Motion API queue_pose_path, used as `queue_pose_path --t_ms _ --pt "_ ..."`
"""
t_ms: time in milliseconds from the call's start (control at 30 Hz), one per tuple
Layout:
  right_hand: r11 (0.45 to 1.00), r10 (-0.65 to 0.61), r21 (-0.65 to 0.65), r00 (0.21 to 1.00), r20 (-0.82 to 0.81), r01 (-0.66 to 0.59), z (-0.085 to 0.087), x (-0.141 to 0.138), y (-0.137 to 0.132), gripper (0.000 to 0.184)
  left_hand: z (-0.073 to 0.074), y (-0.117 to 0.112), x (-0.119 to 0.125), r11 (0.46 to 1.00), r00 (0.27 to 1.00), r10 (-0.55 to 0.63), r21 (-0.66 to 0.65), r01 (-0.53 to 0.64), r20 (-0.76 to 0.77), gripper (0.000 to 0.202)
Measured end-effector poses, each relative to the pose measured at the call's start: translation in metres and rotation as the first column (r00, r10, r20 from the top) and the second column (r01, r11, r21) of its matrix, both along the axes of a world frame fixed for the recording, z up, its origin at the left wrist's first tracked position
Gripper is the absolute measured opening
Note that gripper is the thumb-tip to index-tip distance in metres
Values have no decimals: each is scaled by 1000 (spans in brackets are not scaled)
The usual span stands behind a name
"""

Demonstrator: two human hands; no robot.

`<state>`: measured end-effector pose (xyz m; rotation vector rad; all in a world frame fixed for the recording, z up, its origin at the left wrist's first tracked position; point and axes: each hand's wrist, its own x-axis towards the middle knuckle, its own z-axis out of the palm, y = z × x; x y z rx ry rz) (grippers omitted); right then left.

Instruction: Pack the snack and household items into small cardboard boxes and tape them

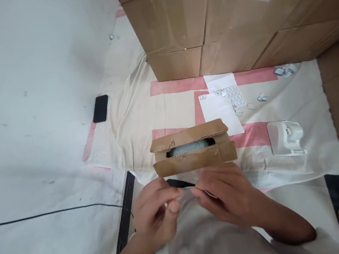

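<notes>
A thin, pale strip (189, 188) stretches between my two hands, close to my body. The fingertips of my left hand (157, 210) pinch one end of it, and my right hand (225, 190) pinches the other; its exact kind is too small to make out. Just beyond the hands lies a small brown cardboard box (189, 137) with both top flaps folded outward. Through its slot-like opening a grey-white rounded item (190, 147) shows, the rest of it hidden inside.
Sheets of paper (219, 111), one with printed labels, lie beyond the box among crumpled scraps (262, 97). A white plastic dispenser-like object (293, 135) is at right, a black phone (100, 108) at left. Plastic-wrapped cartons (173, 24) stand at the back. A black cable (75, 209) runs at left.
</notes>
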<state>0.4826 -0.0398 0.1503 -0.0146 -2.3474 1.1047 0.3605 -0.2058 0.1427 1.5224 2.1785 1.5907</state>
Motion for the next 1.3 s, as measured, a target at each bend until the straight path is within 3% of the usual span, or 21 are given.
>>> queue_pose_path --t_ms 100,233,300,400,433,533,600,633,700,767,833,900,967,1033,1167,1300 --pt "1000 15 -22 999 -36 -16 1 -10 -4 22 -9 7 -9 994 989 -30 109 14 144 54" --pt "996 -30 -83 999 28 33 -4 -18 -10 26 -14 11 -26 986 973 -141 117 121 182 81" --pt "992 -56 -110 997 58 62 -8 -21 -11 27 -13 9 -32 986 975 -168 45 163 148 73" --pt "991 -26 -129 996 87 38 -12 -24 -14 26 -9 6 -38 991 991 -125 -40 127 38 27" --pt "990 -6 -138 995 101 20 -14 -24 -15 26 -8 6 -39 992 993 -119 -37 119 -3 20" --pt "989 -29 -141 992 126 47 -18 -20 -17 20 -5 2 -45 989 984 -140 -63 134 -112 21" --pt "980 -176 -77 977 118 186 -19 -15 -11 8 -3 -4 -52 989 985 -125 -98 114 -115 25" --pt "960 -279 -13 957 85 281 -19 -12 -4 11 -1 -8 -57 992 991 -92 -90 83 -97 28" --pt "887 -434 169 901 -8 429 -16 -9 13 32 7 -15 -68 996 998 -53 -71 51 -38 32" --pt "823 -438 398 899 -9 405 -15 -11 30 45 17 -18 -81 983 991 -127 -129 131 38 29" --pt "800 -376 553 912 163 231 -18 -18 41 50 28 -14 -92 912 952 -278 -276 302 125 21" --pt "814 -337 572 882 331 96 -25 -28 45 51 34 -2 -101 804 902 -377 -408 432 211 14" --pt "833 -330 549 855 399 65 -32 -35 45 52 34 13 -108 719 873 -413 -496 487 259 12" --pt "836 -337 544 846 414 67 -36 -39 43 53 29 29 -114 683 883 -405 -563 465 238 14" --pt "830 -345 553 846 405 74 -36 -37 42 51 17 51 -123 658 928 -368 -688 306 61 14" --pt "834 -342 547 848 405 75 -36 -35 42 50 15 55 -122 547 945 -328 -817 181 -10 15"
